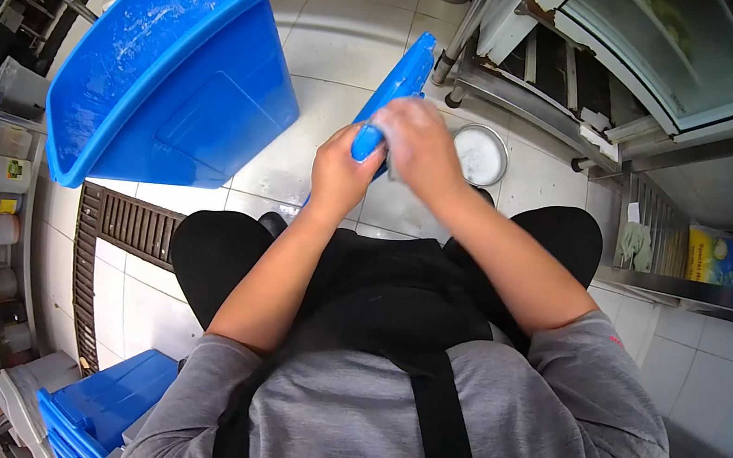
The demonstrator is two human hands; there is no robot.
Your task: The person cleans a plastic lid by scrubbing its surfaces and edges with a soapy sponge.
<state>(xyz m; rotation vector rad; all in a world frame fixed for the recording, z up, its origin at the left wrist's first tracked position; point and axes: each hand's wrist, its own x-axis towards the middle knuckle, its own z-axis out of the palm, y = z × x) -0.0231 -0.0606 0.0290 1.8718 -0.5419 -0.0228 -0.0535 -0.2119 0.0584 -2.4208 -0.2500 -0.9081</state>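
My left hand is closed around the near end of a blue plastic lid, seen almost edge-on and tilted up in front of my knees. Pressed against the lid's edge is my right hand, its fingers curled and slightly blurred. Something greyish shows under that palm, too hidden to name. A round metal bowl with white suds sits on the floor just beyond my right wrist. To the left stands a tall blue bin, its inside wet with streaks of foam.
A floor drain grate runs by my left knee. Shelves of containers line the left side. More blue lids are stacked at lower left. At right are a glass-fronted cabinet and a metal shelf with a yellow-and-blue packet.
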